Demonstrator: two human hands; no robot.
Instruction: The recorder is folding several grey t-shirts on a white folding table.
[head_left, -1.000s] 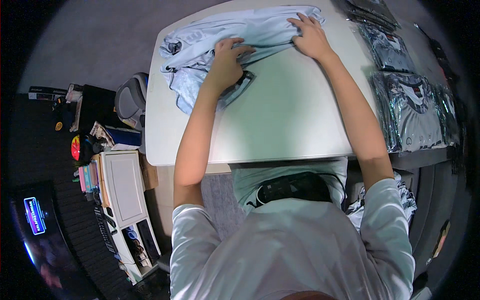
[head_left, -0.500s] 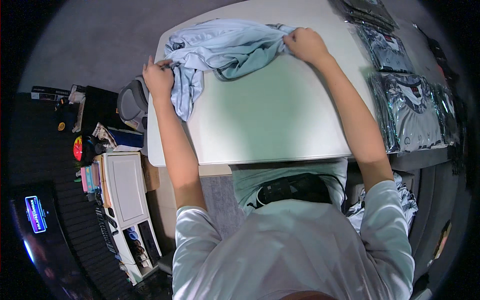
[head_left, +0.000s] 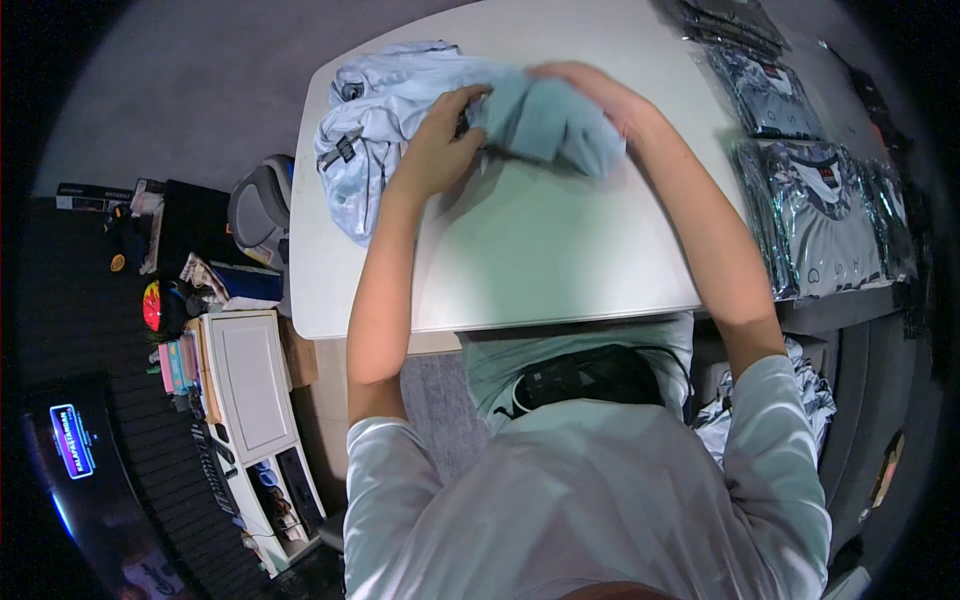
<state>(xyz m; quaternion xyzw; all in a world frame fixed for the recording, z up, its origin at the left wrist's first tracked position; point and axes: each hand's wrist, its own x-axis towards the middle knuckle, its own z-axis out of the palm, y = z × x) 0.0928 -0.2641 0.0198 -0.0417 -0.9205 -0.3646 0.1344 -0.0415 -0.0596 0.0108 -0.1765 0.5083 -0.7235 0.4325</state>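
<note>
A light blue shirt (head_left: 385, 100) lies crumpled across the far left of the white table (head_left: 460, 275), with a dark tag showing on its left part. My left hand (head_left: 440, 145) is closed on the shirt near its middle, thumb and fingers curled around a fold with a dark edge. To its right, my right hand (head_left: 605, 100) grips the shirt's greenish-blue right part, which is bunched up and blurred by motion. The right fingertips are partly smeared, lying along the far side of the bunched cloth.
Folded shirts in clear plastic bags (head_left: 825, 220) are piled beside the table's right edge. More bagged garments (head_left: 735, 25) lie farther back. Left of the table stand a grey chair (head_left: 258, 208) and a white cabinet (head_left: 250, 380). Loose patterned cloth (head_left: 815, 400) sits low at right.
My left hand has moved right, from the shirt's left end to its middle. The right part of the shirt has been gathered up, and its left part now lies loose on the table.
</note>
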